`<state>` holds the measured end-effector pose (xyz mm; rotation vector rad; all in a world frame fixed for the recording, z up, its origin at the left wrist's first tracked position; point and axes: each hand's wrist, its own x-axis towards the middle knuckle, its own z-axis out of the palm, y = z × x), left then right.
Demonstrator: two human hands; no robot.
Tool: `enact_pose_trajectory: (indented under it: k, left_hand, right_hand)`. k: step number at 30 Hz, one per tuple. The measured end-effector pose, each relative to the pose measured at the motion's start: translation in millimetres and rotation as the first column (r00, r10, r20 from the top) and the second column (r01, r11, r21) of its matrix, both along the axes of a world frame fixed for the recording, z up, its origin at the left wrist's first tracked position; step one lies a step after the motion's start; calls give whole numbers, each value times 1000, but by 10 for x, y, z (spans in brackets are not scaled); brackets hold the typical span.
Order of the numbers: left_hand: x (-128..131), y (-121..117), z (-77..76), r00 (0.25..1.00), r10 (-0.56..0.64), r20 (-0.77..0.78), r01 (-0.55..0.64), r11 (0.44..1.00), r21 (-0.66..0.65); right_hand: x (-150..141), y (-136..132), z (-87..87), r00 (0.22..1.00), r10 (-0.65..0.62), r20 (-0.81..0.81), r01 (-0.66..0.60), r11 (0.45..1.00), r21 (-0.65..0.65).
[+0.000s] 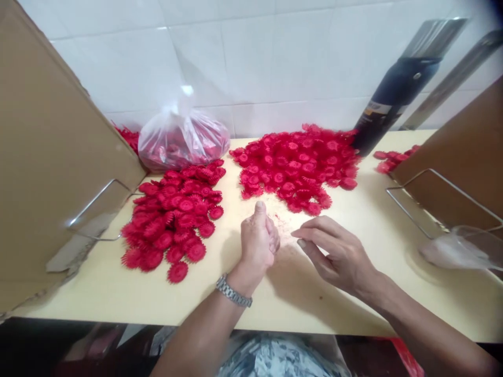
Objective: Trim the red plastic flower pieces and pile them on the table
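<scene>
The left hand (256, 238) is holding its fingers curled, the right hand (341, 254) nearly pinched, any contents indiscernible, while red serrated discs (173, 212) are lying heaped apart, apparently for working room.

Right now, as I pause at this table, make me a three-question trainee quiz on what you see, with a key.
1. Multiple choice: the metal band is on the wrist of (a) the right hand, (b) the left hand.
2. Fill the gap: the pile just in front of the bag is coloured ____.
3. True or false: the dark canister stands to the left of the bag.

Key: 1. b. 2. Red. 3. False; the canister stands to the right of it.
</scene>
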<state>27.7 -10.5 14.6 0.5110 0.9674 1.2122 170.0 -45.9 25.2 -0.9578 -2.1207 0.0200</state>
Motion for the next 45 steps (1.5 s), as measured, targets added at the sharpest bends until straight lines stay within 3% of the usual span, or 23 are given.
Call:
enact_pose_trajectory:
  k: [3, 6, 10, 14, 18, 20, 23, 27, 33, 36, 38, 40, 42, 44, 45]
  left_hand:
    - [-52, 24, -56, 1000, -11, 15, 11, 1000, -16]
    - [-39, 61, -66, 994, 65, 86, -67, 998, 20]
    - [0, 155, 30, 948, 127, 293, -161, 982, 95]
    - [-130, 215, 98, 901, 119, 418, -204, 965, 163]
    - [-318, 144, 26, 904, 99, 417, -209, 951, 227]
    - [-348, 144, -29, 911, 104, 398, -211, 949, 236]
    - [-336, 259, -84, 919, 85, 386, -152, 978, 145]
    - [-334, 417, -82, 924, 41, 379, -111, 980, 163]
    - [-229, 340, -14, 926, -75, 369, -8, 975, 220]
    - [-169, 339, -32, 900, -45, 433, -35, 984, 175]
    - [-170, 372, -64, 891, 58, 451, -89, 995, 48]
    - [-197, 406, -93, 884, 153, 442, -128, 988, -87]
    - [-231, 419, -106, 871, 173, 459, -129, 984, -125]
    - [-260, 408, -98, 863, 131, 488, -105, 991, -80]
    - [-272, 396, -90, 864, 108, 491, -89, 994, -63]
  right_hand:
    - [-162, 161, 88, 994, -45, -96, 31, 989, -148]
    - [-420, 455, 137, 964, -139, -226, 53, 936, -348]
    - [-823, 773, 83, 982, -160, -103, 83, 846, -527]
    - [-1093, 691, 71, 988, -118, -100, 21, 741, -671]
    - [-1198, 457, 94, 982, 7, -189, -126, 769, -627]
    - [-1235, 438, 61, 980, -17, -199, -112, 776, -620]
    - [-1299, 553, -21, 975, -125, -181, -22, 763, -647]
    - [-1342, 768, -90, 972, -139, -190, 2, 812, -584]
    - [-1142, 1029, -181, 945, -247, -215, 90, 827, -555]
    - [-1062, 1098, -232, 949, -245, -198, 107, 842, -529]
    - [-1050, 1113, -240, 949, -230, -215, 66, 812, -580]
    - [-1039, 1114, -216, 924, -228, -307, -36, 749, -662]
    - [-977, 1099, -156, 871, -220, -440, -167, 710, -685]
    - [-814, 1046, -64, 831, -164, -532, -248, 746, -618]
    - [-686, 990, -9, 833, -121, -540, -247, 791, -559]
